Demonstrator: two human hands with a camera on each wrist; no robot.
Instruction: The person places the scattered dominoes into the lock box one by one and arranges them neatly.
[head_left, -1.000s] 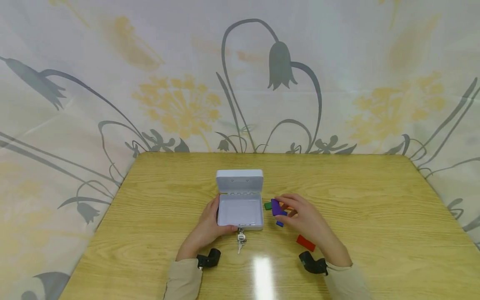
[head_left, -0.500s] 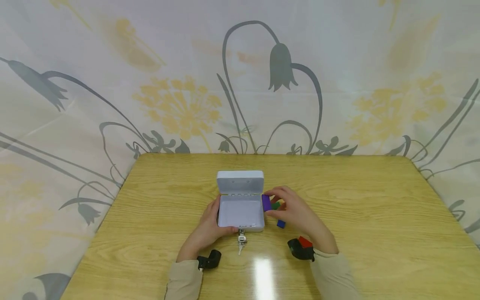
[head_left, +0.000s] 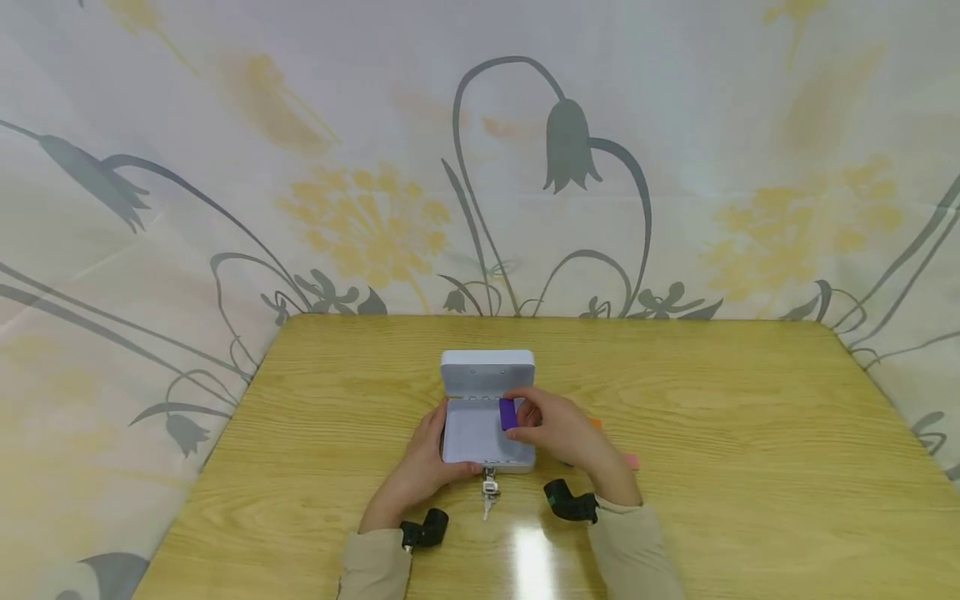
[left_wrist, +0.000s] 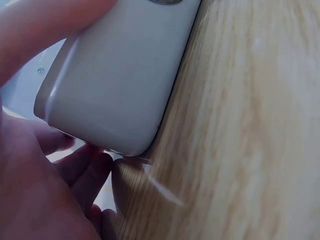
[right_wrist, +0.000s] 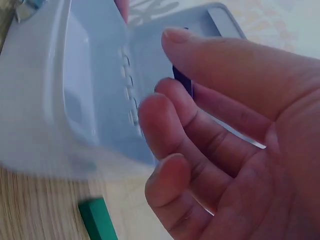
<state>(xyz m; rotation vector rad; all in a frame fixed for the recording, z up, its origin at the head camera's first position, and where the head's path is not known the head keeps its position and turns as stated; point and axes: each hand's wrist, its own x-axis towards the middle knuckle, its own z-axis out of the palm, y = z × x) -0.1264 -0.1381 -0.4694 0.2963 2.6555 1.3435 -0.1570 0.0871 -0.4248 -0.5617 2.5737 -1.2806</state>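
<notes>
A small white metal cash box (head_left: pixel 517 469) stands on the table with its hinged lid (head_left: pixel 487 358) raised. My left hand (head_left: pixel 422 467) grips its left side, thumb along the front edge and fingers behind the corner, as the left wrist view confirms on the box wall (left_wrist: pixel 115 90). Over the right part of the box's inside, my right hand (head_left: pixel 562 429) pinches a purple block (head_left: pixel 507 414) between thumb and finger. In the right wrist view the thumb hides most of that block (right_wrist: pixel 183 82). Whether the block touches the box floor I cannot tell.
Keys (head_left: pixel 489 500) hang from the lock at the box's front. A green block (right_wrist: pixel 97 220) lies beside the box. Partly hidden by my right hand and forearm are an orange piece (head_left: pixel 595 423) and a pinkish one (head_left: pixel 632 461). A patterned cloth (head_left: pixel 360 233) rises behind the table.
My right hand has carried the purple block leftward, from right of the box to over its inside. The left hand keeps its hold on the box. The head view has shifted slightly.
</notes>
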